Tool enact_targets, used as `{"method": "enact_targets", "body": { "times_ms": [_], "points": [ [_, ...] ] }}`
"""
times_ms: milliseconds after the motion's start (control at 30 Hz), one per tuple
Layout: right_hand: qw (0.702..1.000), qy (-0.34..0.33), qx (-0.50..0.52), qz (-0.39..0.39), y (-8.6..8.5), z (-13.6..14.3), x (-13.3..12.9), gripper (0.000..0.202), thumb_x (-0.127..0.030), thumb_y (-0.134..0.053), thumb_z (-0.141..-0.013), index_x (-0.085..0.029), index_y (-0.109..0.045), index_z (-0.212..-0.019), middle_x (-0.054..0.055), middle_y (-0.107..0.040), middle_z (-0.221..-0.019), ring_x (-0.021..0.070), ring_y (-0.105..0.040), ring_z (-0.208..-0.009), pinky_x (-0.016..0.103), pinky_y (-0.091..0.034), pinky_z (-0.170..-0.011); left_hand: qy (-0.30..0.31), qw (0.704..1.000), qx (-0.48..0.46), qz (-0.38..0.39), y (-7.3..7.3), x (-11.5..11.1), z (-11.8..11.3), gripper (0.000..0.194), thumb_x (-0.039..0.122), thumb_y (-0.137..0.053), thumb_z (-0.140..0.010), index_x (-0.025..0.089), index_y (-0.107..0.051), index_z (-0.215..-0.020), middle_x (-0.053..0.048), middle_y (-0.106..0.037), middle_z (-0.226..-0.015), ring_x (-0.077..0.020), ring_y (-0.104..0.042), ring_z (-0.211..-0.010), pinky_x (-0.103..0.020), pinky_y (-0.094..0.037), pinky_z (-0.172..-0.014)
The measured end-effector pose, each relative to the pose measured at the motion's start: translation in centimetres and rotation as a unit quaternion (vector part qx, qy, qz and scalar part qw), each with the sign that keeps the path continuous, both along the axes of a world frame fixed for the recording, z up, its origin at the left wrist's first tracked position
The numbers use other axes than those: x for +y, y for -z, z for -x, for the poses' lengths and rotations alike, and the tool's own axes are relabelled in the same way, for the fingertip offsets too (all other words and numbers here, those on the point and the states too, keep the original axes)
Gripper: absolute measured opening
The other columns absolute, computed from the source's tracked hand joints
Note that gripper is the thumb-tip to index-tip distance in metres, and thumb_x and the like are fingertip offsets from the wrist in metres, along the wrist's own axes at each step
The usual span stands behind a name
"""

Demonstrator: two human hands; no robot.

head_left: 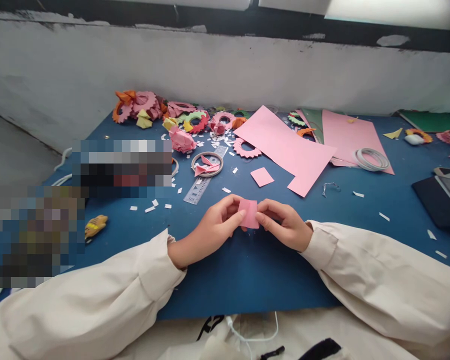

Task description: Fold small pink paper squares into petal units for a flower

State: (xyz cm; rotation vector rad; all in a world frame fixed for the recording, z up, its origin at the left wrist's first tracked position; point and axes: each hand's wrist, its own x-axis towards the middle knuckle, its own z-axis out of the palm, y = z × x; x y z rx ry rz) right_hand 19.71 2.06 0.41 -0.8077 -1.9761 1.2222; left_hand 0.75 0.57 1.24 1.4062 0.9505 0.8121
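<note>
A small pink paper square [249, 215] is held up between my two hands, just above the blue table. My left hand [219, 220] pinches its left edge, thumb in front and fingers behind. On the opposite edge, my right hand [285, 225] grips it between thumb and fingers. Another pink paper piece [262, 177] lies flat a little beyond my hands. Behind that is a large pink sheet [281, 145] with a corner cut out. To the left, a clear ruler [196, 192] lies partly under a tape roll [207, 174] with pink scraps inside its ring.
Paper gears and crumpled paper [144, 105] crowd the back left of the table [247, 280]. White scraps are scattered about. A white tape roll [372, 159] rests on pink sheets at right, near a dark phone-like object [438, 200]. A yellow cutter-like object [96, 226] lies left, beside blurred areas.
</note>
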Motion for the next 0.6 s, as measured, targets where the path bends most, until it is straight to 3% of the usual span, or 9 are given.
{"method": "enact_targets", "body": {
  "times_ms": [133, 200, 267, 333, 433, 600],
  "points": [
    [0.999, 0.016, -0.010, -0.027, 0.1, -0.1, -0.1, 0.017, -0.029, -0.045, -0.092, -0.018, -0.052, -0.082, -0.001, -0.052, -0.070, 0.0075, -0.050, -0.058, 0.020, -0.045, -0.054, -0.028, 0.999, 0.017, 0.015, -0.1, 0.3, -0.1, 0.022, 0.034, -0.055, -0.084, 0.013, -0.056, -0.093, 0.003, -0.053, -0.069, -0.0058, -0.044, -0.052, -0.018, -0.037, -0.050],
    [0.998, 0.047, -0.016, -0.039, 0.4, -0.2, 0.0, 0.010, -0.026, -0.045, -0.092, -0.018, -0.051, -0.094, 0.000, -0.054, -0.076, 0.0079, -0.051, -0.060, 0.021, -0.047, -0.057, -0.053, 0.998, 0.024, 0.018, -0.1, 0.4, -0.1, 0.022, 0.034, -0.055, -0.083, 0.013, -0.057, -0.087, 0.003, -0.052, -0.065, -0.0055, -0.043, -0.051, -0.018, -0.036, -0.048],
    [0.994, 0.073, -0.027, -0.076, 0.8, -0.4, 0.0, 0.025, -0.021, -0.044, -0.091, -0.021, -0.044, -0.116, 0.002, -0.056, -0.087, 0.0084, -0.052, -0.064, 0.023, -0.048, -0.061, -0.079, 0.996, 0.027, 0.020, 0.0, 0.5, 0.0, 0.022, 0.035, -0.055, -0.083, 0.013, -0.055, -0.084, 0.004, -0.051, -0.063, -0.0057, -0.044, -0.050, -0.017, -0.036, -0.048],
    [0.981, 0.056, -0.066, -0.174, 1.1, -0.5, 0.2, 0.041, -0.015, -0.043, -0.090, -0.025, -0.035, -0.130, 0.004, -0.057, -0.099, 0.0098, -0.054, -0.071, 0.024, -0.048, -0.064, -0.095, 0.995, 0.029, 0.024, 0.1, 0.7, 0.1, 0.024, 0.037, -0.054, -0.083, 0.013, -0.054, -0.085, 0.003, -0.053, -0.063, -0.0063, -0.045, -0.049, -0.018, -0.037, -0.048],
    [0.937, 0.012, -0.127, -0.327, 1.1, -0.7, 0.5, 0.035, -0.013, -0.044, -0.089, -0.025, -0.048, -0.122, 0.006, -0.059, -0.102, 0.0114, -0.056, -0.078, 0.024, -0.048, -0.065, -0.087, 0.995, 0.034, 0.027, -0.1, 0.7, 0.1, 0.026, 0.039, -0.053, -0.083, 0.013, -0.055, -0.083, 0.001, -0.056, -0.064, -0.0073, -0.046, -0.050, -0.019, -0.038, -0.048],
    [0.943, 0.036, -0.065, -0.326, 0.7, -0.6, 0.5, 0.011, -0.016, -0.055, -0.086, -0.020, -0.060, -0.096, 0.004, -0.060, -0.085, 0.0104, -0.056, -0.071, 0.022, -0.048, -0.062, -0.057, 0.997, 0.053, 0.015, -0.1, 0.5, 0.0, 0.025, 0.038, -0.051, -0.085, 0.014, -0.057, -0.083, 0.001, -0.055, -0.065, -0.0079, -0.045, -0.053, -0.019, -0.038, -0.049]
  ]
}}
